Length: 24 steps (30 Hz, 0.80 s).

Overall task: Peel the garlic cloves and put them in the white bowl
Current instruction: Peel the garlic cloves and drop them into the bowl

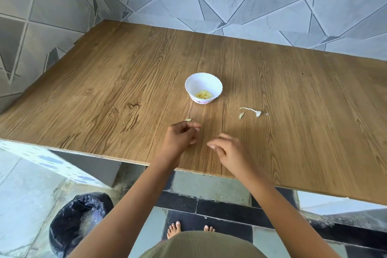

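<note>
A small white bowl [203, 81] with a scalloped rim stands mid-table and holds several peeled yellowish garlic cloves [203, 94]. My left hand [181, 135] hovers near the table's front edge, its fingers curled with thumb against forefinger; nothing shows between them. Just beyond its knuckles lies a small pale garlic piece [188, 120]. My right hand [227, 150] is beside the left one, slightly blurred, fingers loosely bent and holding nothing. To the right of the bowl lie an unpeeled clove [241, 115] and a dry garlic stem with its root end [253, 110].
The wooden table [104, 90] fits into a corner of grey tiled walls. Below its front edge, at the lower left, stands a bin lined with a black bag [78, 224]. My bare feet [173, 229] are on the dark tiled floor.
</note>
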Tool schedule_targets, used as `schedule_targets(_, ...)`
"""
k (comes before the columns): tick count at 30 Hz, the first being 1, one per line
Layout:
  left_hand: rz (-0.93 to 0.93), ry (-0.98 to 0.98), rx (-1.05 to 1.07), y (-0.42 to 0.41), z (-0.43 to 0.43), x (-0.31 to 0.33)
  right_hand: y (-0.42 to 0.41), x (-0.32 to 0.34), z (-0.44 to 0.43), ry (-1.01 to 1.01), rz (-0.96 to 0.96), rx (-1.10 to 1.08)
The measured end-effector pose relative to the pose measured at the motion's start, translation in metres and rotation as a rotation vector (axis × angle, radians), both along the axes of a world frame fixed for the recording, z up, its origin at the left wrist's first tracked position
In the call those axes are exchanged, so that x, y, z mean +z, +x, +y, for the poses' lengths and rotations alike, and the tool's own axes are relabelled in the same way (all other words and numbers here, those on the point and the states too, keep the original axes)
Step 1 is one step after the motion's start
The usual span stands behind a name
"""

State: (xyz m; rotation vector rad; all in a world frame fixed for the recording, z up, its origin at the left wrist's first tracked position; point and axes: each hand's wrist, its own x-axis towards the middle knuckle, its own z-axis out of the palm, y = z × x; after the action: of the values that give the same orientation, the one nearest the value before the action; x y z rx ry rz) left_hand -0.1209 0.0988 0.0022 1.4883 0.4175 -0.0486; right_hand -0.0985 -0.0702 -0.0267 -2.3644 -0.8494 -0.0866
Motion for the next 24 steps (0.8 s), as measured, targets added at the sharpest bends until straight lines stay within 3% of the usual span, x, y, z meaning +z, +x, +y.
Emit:
schedule_targets(3, 0.127, -0.383, 0.083, 0.004, -0.014, 0.008, 0.003, 0.018, 0.006, 0.246, 0.156, -0.109)
schedule_targets(5, 0.222, -0.589, 0.115, 0.011, -0.022, 0.011, 0.005, 0.030, 0.014, 0.317, 0.148, -0.101)
schedule_targets(11, 0.299, -0.896, 0.194, 0.019, -0.031, 0.016, 0.009, 0.040, 0.031, 0.092, -0.090, 0.011)
schedule_targets(15, 0.294, -0.967, 0.223, 0.018, -0.030, 0.019, 0.006, 0.038, 0.033, 0.066, -0.165, 0.045)
schedule_targets(24, 0.283, -0.911, 0.211, 0.018, -0.029, 0.017, 0.008, 0.036, 0.034, 0.197, -0.165, -0.026)
